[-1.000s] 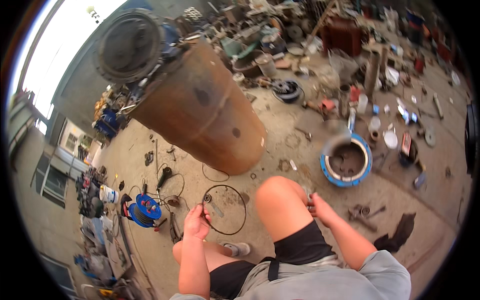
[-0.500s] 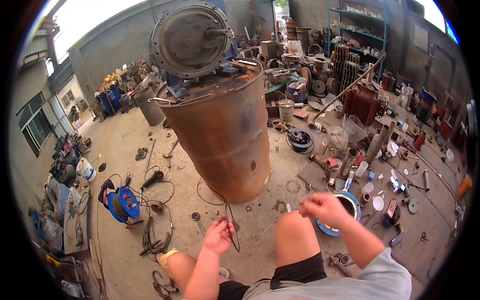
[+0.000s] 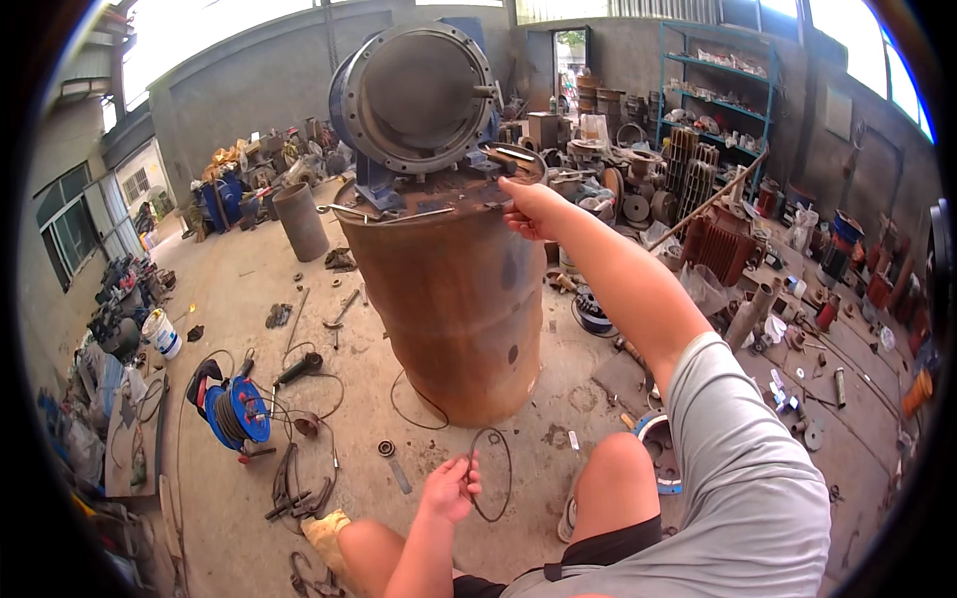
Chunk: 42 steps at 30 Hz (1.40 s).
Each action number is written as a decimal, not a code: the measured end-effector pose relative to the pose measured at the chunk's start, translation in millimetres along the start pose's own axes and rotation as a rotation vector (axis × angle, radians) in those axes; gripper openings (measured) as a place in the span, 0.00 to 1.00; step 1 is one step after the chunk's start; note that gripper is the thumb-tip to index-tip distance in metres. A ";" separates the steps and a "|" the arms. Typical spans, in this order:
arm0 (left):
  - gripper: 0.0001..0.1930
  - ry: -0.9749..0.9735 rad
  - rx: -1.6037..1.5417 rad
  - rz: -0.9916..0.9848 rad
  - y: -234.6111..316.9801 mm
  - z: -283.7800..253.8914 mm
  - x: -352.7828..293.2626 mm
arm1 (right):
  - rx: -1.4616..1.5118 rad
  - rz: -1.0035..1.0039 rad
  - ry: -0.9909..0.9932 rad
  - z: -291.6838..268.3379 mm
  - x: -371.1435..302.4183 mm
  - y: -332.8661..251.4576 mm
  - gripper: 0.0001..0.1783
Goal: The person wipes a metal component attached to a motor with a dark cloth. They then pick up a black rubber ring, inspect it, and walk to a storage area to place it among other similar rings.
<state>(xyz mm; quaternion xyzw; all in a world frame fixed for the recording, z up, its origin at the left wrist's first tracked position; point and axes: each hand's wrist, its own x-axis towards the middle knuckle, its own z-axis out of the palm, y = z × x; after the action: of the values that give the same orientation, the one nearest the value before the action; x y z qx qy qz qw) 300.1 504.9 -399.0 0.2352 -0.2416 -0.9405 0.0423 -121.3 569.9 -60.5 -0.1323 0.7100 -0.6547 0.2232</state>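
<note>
- The left hand [image 3: 451,488] is low in the view and holds a thin dark ring [image 3: 509,476] in a narrow pinch between thumb and fingers; the loop hangs toward the hand's 2 to 3 o'clock, above the floor.
- The right hand [image 3: 528,209], between the left hand's 12 and 1 o'clock, is stretched out to the near rim of the rusty drum [image 3: 449,289]. Its fingers are curled; whether they touch or hold anything there cannot be told.
- On the drum top, at the right hand's 10 to 11 o'clock, stands a round flanged housing [image 3: 424,95].
- On the floor, a small bearing [image 3: 386,448] lies at the left hand's 10 o'clock, and a blue cable reel [image 3: 239,414] farther out that way.
- The step in hand seems to be holding the ring on the left while reaching to the drum top on the right.
- A next move would probably call for a firm, light pinch on the slender ring.
</note>
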 end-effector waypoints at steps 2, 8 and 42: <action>0.09 -0.012 0.014 0.029 1.2 1.2 -6.2 | -0.057 0.022 -0.021 8.8 12.6 -2.3 0.19; 0.10 -0.024 0.057 0.089 2.5 4.6 -19.1 | -0.110 0.042 -0.093 15.6 20.8 5.2 0.14; 0.24 -0.128 0.104 0.192 11.6 -2.6 -72.1 | 0.352 0.033 -0.688 116.0 -266.2 312.2 0.08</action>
<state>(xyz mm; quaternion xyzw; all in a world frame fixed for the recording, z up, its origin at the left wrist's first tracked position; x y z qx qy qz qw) 364.7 507.5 -365.1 0.1526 -0.3136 -0.9314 0.1044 198.5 630.3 -336.0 -0.2926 0.4723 -0.6802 0.4781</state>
